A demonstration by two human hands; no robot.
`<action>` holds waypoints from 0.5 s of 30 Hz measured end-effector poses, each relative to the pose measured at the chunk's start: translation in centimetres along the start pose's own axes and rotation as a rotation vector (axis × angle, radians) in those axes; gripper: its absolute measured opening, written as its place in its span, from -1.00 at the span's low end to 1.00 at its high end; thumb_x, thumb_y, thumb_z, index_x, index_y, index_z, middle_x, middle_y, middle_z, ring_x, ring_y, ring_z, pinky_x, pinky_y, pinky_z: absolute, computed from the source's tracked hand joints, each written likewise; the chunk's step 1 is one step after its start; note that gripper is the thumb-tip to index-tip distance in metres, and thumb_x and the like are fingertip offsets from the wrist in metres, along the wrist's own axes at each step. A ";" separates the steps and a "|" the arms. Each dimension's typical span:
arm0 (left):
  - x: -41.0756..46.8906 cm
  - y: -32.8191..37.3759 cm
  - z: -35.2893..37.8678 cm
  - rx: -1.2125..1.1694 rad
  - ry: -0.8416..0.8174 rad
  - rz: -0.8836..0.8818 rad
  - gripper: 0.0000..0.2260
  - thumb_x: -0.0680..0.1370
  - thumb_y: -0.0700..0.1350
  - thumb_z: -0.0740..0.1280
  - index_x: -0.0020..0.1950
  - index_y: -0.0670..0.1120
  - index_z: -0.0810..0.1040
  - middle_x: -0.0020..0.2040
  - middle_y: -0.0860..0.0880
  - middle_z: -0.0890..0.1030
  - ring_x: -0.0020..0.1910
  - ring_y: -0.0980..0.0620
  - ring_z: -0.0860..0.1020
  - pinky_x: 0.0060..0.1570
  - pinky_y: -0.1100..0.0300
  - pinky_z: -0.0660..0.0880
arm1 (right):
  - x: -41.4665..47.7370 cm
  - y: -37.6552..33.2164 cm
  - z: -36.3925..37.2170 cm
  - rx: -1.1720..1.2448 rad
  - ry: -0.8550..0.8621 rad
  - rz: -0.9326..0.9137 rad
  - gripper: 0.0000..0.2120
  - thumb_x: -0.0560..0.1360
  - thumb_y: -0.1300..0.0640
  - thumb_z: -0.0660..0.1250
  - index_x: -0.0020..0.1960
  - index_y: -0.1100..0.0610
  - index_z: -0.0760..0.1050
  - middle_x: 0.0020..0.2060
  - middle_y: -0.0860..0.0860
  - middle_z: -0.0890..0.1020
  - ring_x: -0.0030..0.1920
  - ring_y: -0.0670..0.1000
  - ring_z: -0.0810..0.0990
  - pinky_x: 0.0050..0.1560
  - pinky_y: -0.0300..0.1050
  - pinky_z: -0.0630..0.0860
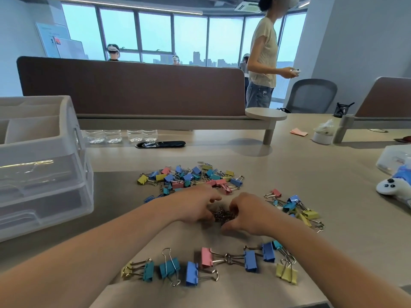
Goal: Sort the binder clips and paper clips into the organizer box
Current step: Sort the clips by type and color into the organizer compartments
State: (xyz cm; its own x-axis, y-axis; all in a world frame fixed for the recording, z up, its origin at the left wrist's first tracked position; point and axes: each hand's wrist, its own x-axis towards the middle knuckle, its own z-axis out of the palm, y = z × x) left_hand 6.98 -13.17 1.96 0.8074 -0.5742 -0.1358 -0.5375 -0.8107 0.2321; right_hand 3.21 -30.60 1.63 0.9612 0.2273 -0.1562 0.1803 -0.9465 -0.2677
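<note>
The left hand point(195, 205) and the right hand point(246, 215) are meeting in the middle of the pale tabletop point(311, 174). Each grip is curling round a small heap of paper clips point(222, 215). Bright binder clips point(189, 176) are lying behind, to the right and in a near row. The organizer box point(44, 165) is sitting at the left. A person point(262, 63) is standing near big windows point(155, 32), past a brown divider point(133, 85).
</note>
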 end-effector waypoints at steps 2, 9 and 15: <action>0.5 0.3 0.0 0.033 -0.042 0.030 -0.65 0.51 -0.02 0.41 0.28 0.06 0.49 0.17 0.03 0.45 0.07 0.03 0.45 0.13 0.06 0.45 | 0.1 -0.4 0.1 -0.013 0.008 -0.002 -0.57 0.39 -0.20 0.48 0.05 0.11 0.59 -0.12 -0.02 0.60 -0.16 -0.05 0.55 -0.17 -0.19 0.51; 1.1 0.8 0.1 0.011 -0.030 0.071 -0.82 0.50 -0.17 0.39 0.08 0.03 0.58 0.04 0.02 0.54 -0.03 0.00 0.53 -0.02 0.08 0.51 | 1.0 -0.2 0.4 -0.034 0.028 -0.002 -0.86 0.47 0.01 0.42 -0.12 0.07 0.56 -0.18 -0.01 0.60 -0.18 -0.01 0.58 -0.23 -0.20 0.47; 1.2 1.0 0.7 -0.042 0.005 -0.048 -0.82 0.54 -0.16 0.37 0.13 -0.04 0.55 0.06 -0.05 0.58 0.01 -0.03 0.55 0.02 0.09 0.52 | 1.8 -0.6 0.7 -0.033 0.044 0.026 -0.92 0.50 0.12 0.37 -0.04 0.11 0.59 -0.17 0.03 0.63 -0.15 0.03 0.62 -0.08 -0.09 0.58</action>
State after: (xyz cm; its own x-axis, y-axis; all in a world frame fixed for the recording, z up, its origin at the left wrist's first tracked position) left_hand 7.27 -14.79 1.38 0.8329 -0.5345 -0.1432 -0.4879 -0.8315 0.2656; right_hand 4.70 -29.50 0.85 0.9737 0.1931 -0.1208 0.1614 -0.9592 -0.2323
